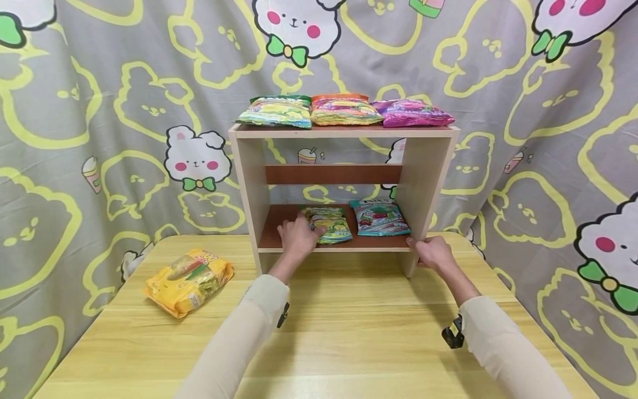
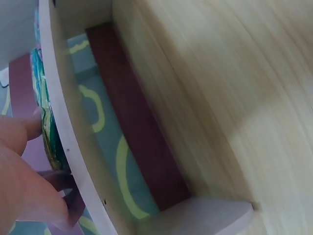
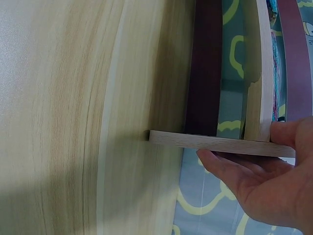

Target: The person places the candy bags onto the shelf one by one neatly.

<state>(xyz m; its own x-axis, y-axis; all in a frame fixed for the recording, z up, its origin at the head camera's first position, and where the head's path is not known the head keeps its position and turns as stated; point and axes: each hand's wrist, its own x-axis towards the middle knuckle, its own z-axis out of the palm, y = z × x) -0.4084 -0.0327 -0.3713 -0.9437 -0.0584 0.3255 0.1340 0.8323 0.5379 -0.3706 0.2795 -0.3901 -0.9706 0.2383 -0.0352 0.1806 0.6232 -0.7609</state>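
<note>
A small two-tier shelf (image 1: pixel 344 133) stands on the table. On its lower board lies a green and yellow candy bag (image 1: pixel 333 226), with a teal candy bag (image 1: pixel 380 218) to its right. My left hand (image 1: pixel 299 237) holds the left end of the green and yellow bag, thumb against its front edge and the other fingers curled at its side; the fingertips are partly hidden. My right hand (image 1: pixel 432 252) grips the shelf's right side panel (image 3: pixel 215 143) low down, thumb on the inner side and fingers along the outer face.
On the top board lie a green and yellow bag (image 1: pixel 277 111), an orange bag (image 1: pixel 345 110) and a purple bag (image 1: pixel 412 113). A yellow package (image 1: pixel 190 281) lies on the table (image 1: pixel 349 332) to the left. A patterned curtain (image 1: pixel 124 111) hangs behind and at both sides.
</note>
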